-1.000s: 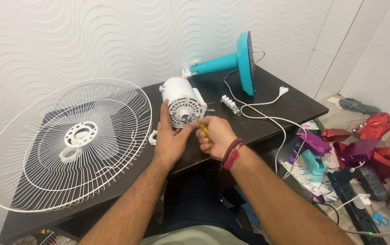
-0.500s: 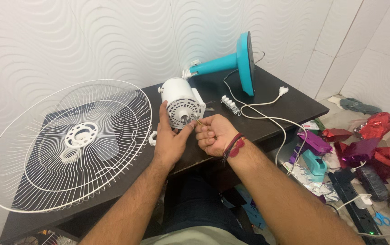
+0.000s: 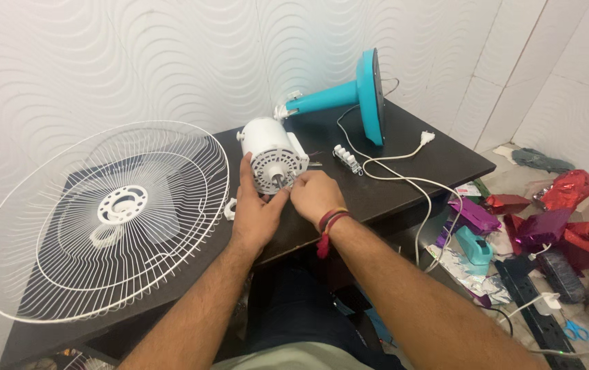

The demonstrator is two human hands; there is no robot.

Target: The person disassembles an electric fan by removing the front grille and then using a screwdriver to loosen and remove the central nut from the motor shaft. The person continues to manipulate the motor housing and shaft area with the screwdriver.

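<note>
White fan motor (image 3: 272, 154) lies on its side mid-table, round vented face toward the near edge. Left hand (image 3: 256, 209) cups its near-left side, thumb up along the housing, fingers (image 3: 278, 201) wrapped under the face, gripping it. Right hand (image 3: 315, 195) just right of the motor face, fingers curled in against it; whether they pinch anything cannot be told. Both hands sit close to the near edge of the dark table (image 3: 404, 181). White wire fan guard (image 3: 106, 219) fills the left side and overhangs the left and near edges, its rim just beside the left hand. Teal fan stand (image 3: 356, 96) lies at the far right, base upright. White cord (image 3: 404, 181) runs off the right edge; bare tabletop between motor and cord. Floor (image 3: 548, 226) at right cluttered with foil scraps.
</note>
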